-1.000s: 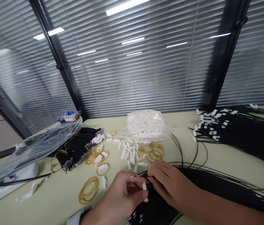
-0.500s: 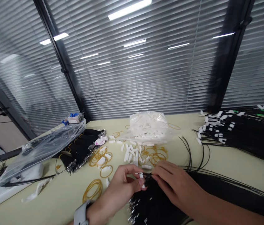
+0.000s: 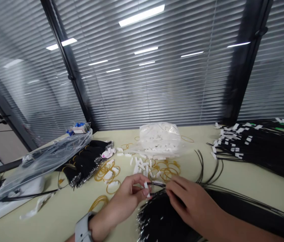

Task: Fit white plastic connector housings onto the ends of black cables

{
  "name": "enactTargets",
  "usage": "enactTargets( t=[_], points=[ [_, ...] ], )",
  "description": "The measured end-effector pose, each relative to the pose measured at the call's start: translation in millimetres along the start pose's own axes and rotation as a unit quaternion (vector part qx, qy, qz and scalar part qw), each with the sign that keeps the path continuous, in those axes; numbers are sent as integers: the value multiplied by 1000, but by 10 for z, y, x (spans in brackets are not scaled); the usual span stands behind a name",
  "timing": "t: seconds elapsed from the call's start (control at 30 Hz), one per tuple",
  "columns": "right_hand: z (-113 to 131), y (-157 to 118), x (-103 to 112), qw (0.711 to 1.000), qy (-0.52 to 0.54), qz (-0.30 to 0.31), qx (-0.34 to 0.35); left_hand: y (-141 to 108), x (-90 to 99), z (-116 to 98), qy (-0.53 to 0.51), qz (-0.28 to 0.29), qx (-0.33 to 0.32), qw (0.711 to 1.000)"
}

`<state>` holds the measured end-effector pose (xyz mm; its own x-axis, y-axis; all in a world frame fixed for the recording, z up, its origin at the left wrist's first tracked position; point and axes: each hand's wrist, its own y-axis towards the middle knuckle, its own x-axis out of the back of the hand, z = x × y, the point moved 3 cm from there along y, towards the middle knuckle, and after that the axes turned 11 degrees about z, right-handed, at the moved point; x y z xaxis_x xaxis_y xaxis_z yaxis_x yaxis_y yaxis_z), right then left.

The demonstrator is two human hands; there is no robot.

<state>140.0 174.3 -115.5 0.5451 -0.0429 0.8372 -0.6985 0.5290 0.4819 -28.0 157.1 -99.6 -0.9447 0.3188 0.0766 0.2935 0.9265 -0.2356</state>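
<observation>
Between the thumb and fingers of my left hand [image 3: 131, 195] is a small white plastic connector housing [image 3: 146, 189], held upright. My right hand [image 3: 187, 195] pinches thin black wires [image 3: 157, 184], whose ends run left to the housing. Whether the wire tips sit inside it I cannot tell. Under both hands lies a thick bundle of black wires [image 3: 167, 218] with shiny metal terminals at its left end. Just beyond my fingers is a loose pile of white connector housings [image 3: 140, 166].
A clear bag of white housings [image 3: 159, 136] stands at the back. Yellow rubber bands [image 3: 106, 173] lie left of the pile. Black wires with white connectors [image 3: 252, 141] fill the right side. A plastic bag [image 3: 53, 158] and another wire bundle [image 3: 81, 164] are at left.
My hands have moved slightly apart, the left one shifting left with the housing. More of the black wires now shows between housing and right fingers. The view has tilted slightly.
</observation>
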Motion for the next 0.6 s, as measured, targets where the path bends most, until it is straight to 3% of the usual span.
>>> enactTargets(
  t=[0.6],
  points=[
    [32,-25,-12,997,-43,-10,65,1,20,54,10,-6,16,1000]
  ],
)
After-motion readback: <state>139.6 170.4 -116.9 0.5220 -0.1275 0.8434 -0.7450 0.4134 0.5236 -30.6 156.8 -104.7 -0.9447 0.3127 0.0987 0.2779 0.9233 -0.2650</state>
